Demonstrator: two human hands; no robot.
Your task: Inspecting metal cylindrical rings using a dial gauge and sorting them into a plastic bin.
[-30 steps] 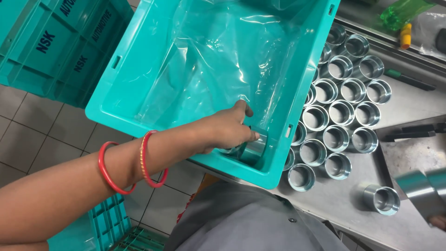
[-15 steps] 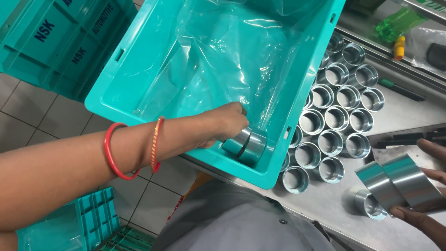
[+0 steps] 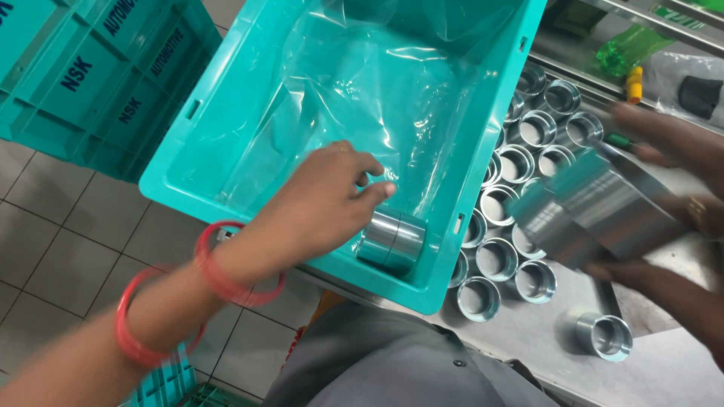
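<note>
A: While the left hand (image 3: 324, 200) is reaching into the teal crate (image 3: 188, 181), what is it doing?

B: Its fingers are curling loosely over 2 steel rings (image 3: 392, 241) lying on their sides in the crate's near corner, on the clear plastic liner (image 3: 362, 90). I cannot tell whether it is actually gripping them or only touching their tops.

A: And the right hand (image 3: 664, 218)?

B: It is holding a stack of shiny steel sleeves (image 3: 596, 207) over the desk (image 3: 679, 362), fingers wrapped wide around them. That part is blurring, so I cannot count the pieces.

A: What else is sitting nearby?

B: Rows of open rings (image 3: 528, 162) are standing upright on the desk just beside the crate, with 1 lone ring (image 3: 603, 335) apart from them, nearer the person. More teal crates (image 3: 68, 68) are stacking up at the left.

A: How is this step best done, judging from that?

B: I am thinking the pieces in the crate should be lying snug against the wall, side by side, with the liner staying flat beneath them, and the next stack should be going down gently rather than dropping onto steel.
</note>
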